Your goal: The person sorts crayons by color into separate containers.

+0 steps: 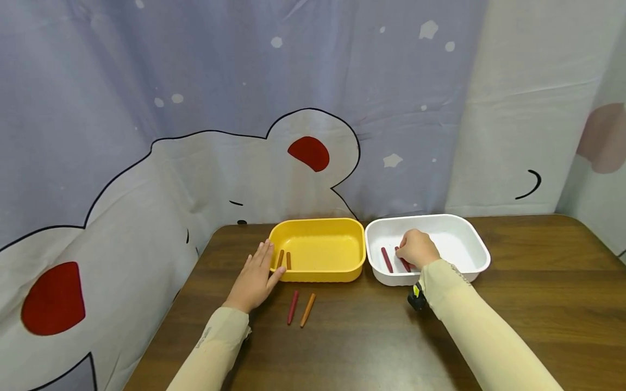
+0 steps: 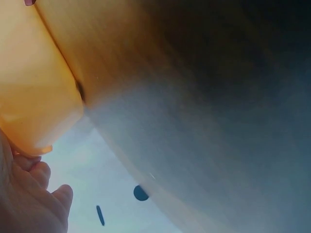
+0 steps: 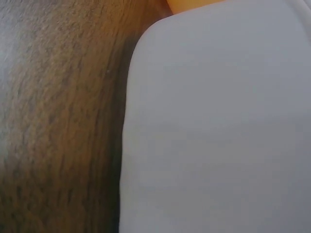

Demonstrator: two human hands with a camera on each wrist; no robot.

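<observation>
My left hand (image 1: 252,277) lies with straight fingers along the left end of a yellow tray (image 1: 320,276), thumb at its front rim. In the left wrist view, the fingers (image 2: 41,174) touch the tray's end. Two orange-brown crayons (image 1: 288,260) are inside it. Over the white tray (image 1: 469,239), my right hand (image 1: 418,248) has curled fingers and pinches a dark red crayon (image 1: 405,264) near its upper end. Another dark red crayon (image 1: 387,260) lies left of it in that tray. The right wrist view shows only the white tray's outer wall (image 3: 214,121), not the hand.
A red crayon (image 1: 292,308) and an orange crayon (image 1: 307,310) lie side by side on the wooden table (image 1: 362,336), in front of the yellow tray. The two trays stand next to each other near the back edge. A printed curtain (image 1: 220,81) hangs behind.
</observation>
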